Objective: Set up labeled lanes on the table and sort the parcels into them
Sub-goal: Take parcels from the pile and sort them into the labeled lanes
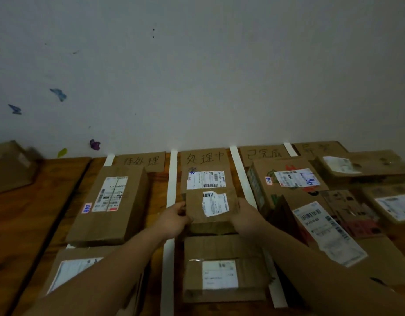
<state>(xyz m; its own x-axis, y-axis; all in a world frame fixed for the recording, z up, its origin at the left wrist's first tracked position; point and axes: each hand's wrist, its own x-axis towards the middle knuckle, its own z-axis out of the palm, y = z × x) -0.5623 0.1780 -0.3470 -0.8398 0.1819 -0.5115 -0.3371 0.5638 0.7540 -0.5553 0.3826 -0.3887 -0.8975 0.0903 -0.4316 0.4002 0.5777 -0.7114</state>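
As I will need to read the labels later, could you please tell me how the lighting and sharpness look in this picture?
Head view: dim and underexposed, no glare; the white labels stand out, yet their small print is too soft to read; the box at the far left edge is smeared by blur; the rightmost lane sign is faint.

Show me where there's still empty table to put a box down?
The biggest bare wood lies left of the long parcel, outside the lanes. A thin bare strip runs between that parcel and the white tape. The right-hand lanes are crowded, with parcels overlapping.
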